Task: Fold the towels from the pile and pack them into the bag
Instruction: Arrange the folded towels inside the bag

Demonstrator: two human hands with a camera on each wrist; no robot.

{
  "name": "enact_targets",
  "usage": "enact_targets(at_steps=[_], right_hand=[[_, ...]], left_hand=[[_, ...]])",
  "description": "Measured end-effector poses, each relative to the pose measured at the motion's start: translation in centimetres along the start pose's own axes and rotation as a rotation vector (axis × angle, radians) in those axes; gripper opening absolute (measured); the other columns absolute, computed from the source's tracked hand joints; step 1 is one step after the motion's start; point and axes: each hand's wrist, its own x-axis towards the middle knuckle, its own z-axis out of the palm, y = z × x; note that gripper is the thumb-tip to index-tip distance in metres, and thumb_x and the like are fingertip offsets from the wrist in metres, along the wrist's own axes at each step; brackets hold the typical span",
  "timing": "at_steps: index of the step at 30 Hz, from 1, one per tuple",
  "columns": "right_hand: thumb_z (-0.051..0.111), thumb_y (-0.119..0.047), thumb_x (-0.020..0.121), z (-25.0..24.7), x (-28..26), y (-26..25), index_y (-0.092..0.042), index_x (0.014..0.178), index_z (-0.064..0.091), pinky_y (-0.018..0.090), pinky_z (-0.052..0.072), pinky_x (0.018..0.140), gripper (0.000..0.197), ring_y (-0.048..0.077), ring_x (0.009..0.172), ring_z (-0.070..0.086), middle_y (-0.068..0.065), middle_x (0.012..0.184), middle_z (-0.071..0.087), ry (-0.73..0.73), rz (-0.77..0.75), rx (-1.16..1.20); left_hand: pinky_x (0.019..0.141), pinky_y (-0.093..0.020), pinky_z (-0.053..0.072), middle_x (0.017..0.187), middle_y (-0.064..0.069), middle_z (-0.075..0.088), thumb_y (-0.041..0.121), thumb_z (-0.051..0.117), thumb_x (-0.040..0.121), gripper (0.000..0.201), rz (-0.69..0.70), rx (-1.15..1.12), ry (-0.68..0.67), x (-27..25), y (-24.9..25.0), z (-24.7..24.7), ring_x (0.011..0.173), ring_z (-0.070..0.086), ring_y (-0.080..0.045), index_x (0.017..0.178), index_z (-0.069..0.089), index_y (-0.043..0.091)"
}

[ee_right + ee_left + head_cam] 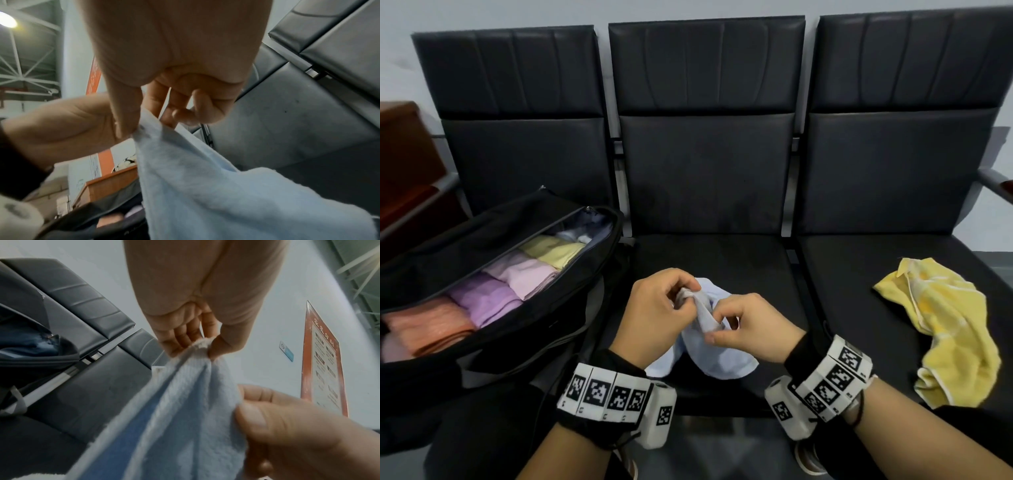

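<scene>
L hand (654,308) & R hand (751,330) fingers pinching light-blue towel (722,356), open bag (493,240) at left

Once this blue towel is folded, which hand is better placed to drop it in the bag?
Probably left. The open black bag sits on the left seat, right beside the left hand. The right hand would have to cross over. For now both hands pinch the light blue towel.

Soft, even indoor light, rather dim on the dark seats (705,178). A ceiling lamp (7,22) glares in the right wrist view. Both wrist views are blurred up close, and straight lines bow toward the edges in all three.
</scene>
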Motion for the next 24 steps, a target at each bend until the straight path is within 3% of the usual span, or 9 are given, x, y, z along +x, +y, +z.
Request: enact_targets(at_steps=[3,7,9,12,14,17,19,21,24], right_hand=[[0.068,-0.054,0.075,0.4,0.0,1.2,-0.022,0.058,0.051,0.043,0.048,0.069,0.04,0.018,0.067,0.053,0.002,0.066,0.055,-0.112,0.013,-0.196],[0.068,-0.046,0.08,0.8,-0.3,3.2,-0.016,0.063,0.05,0.041,0.05,0.073,0.039,0.021,0.081,0.057,0.003,0.074,0.058,-0.199,0.122,-0.445],[0.063,-0.047,0.083,0.6,-0.8,3.9,-0.021,0.067,0.053,0.038,0.05,0.076,0.032,0.022,0.09,0.055,0.003,0.079,0.058,-0.236,0.144,-0.577],[0.058,-0.048,0.086,-0.3,-1.4,4.9,-0.019,0.078,0.064,0.035,0.046,0.082,0.031,0.021,0.1,0.053,-0.001,0.086,0.067,-0.248,0.111,-0.721],[0.057,-0.048,0.086,-0.9,-1.7,5.6,-0.022,0.088,0.069,0.032,0.041,0.091,0.029,0.018,0.115,0.049,-0.009,0.103,0.068,-0.244,0.082,-0.793],[0.054,-0.05,0.087,-2.0,-2.1,6.2,-0.026,0.107,0.072,0.032,0.029,0.109,0.036,0.015,0.141,0.03,-0.018,0.136,0.054,-0.216,0.053,-0.844],[0.056,-0.051,0.086,-3.0,-2.1,6.2,-0.026,0.106,0.073,0.033,0.025,0.113,0.036,0.015,0.147,0.023,-0.018,0.144,0.048,-0.162,0.04,-0.849],[0.059,-0.051,0.087,-4.5,-2.1,6.1,-0.024,0.099,0.074,0.035,0.027,0.114,0.033,0.015,0.147,0.025,-0.016,0.143,0.05,-0.088,0.015,-0.827],[0.068,-0.043,0.086,-7.1,-2.1,5.3,-0.018,0.09,0.075,0.038,0.037,0.111,0.026,0.017,0.138,0.043,-0.008,0.122,0.066,0.082,-0.033,-0.72]], left_hand=[[0.062,-0.015,0.047,0.079,0.011,0.066,-0.005,0.065,0.073,0.028,0.008,0.006,0.073,0.3,-0.1,-0.6,0.07,0.062,-0.013,0.082,0.067,0.022],[0.064,-0.021,0.051,0.079,0.01,0.067,0.007,0.061,0.072,0.026,-0.041,-0.017,0.222,1.0,-0.3,-2.5,0.071,0.064,-0.012,0.084,0.067,0.029],[0.065,-0.022,0.051,0.079,0.01,0.067,0.009,0.06,0.072,0.025,-0.053,-0.01,0.295,1.3,-0.5,-3.6,0.07,0.063,-0.009,0.084,0.065,0.031],[0.061,-0.012,0.045,0.074,0.007,0.065,-0.001,0.062,0.073,0.032,-0.033,0.031,0.404,1.8,-0.6,-5.3,0.063,0.056,-0.001,0.081,0.064,0.03],[0.059,-0.008,0.042,0.073,0.006,0.064,-0.007,0.062,0.074,0.03,-0.027,0.062,0.464,2.0,-0.5,-6.2,0.061,0.053,0.002,0.082,0.064,0.022],[0.059,-0.009,0.043,0.077,0.007,0.065,-0.007,0.062,0.075,0.024,-0.031,0.087,0.515,2.5,-0.5,-7.3,0.063,0.053,0.002,0.083,0.065,0.016],[0.061,-0.013,0.044,0.078,0.009,0.064,-0.005,0.062,0.075,0.023,-0.028,0.122,0.53,2.7,-0.6,-7.9,0.065,0.055,-0.003,0.084,0.064,0.016],[0.061,-0.018,0.046,0.077,0.01,0.063,-0.005,0.062,0.075,0.024,-0.021,0.149,0.553,3.0,-0.8,-8.5,0.065,0.056,-0.008,0.083,0.063,0.018],[0.059,-0.008,0.043,0.075,0.011,0.062,-0.004,0.061,0.076,0.024,-0.036,0.176,0.606,3.5,-1.2,-9.5,0.063,0.055,-0.001,0.083,0.063,0.019]])
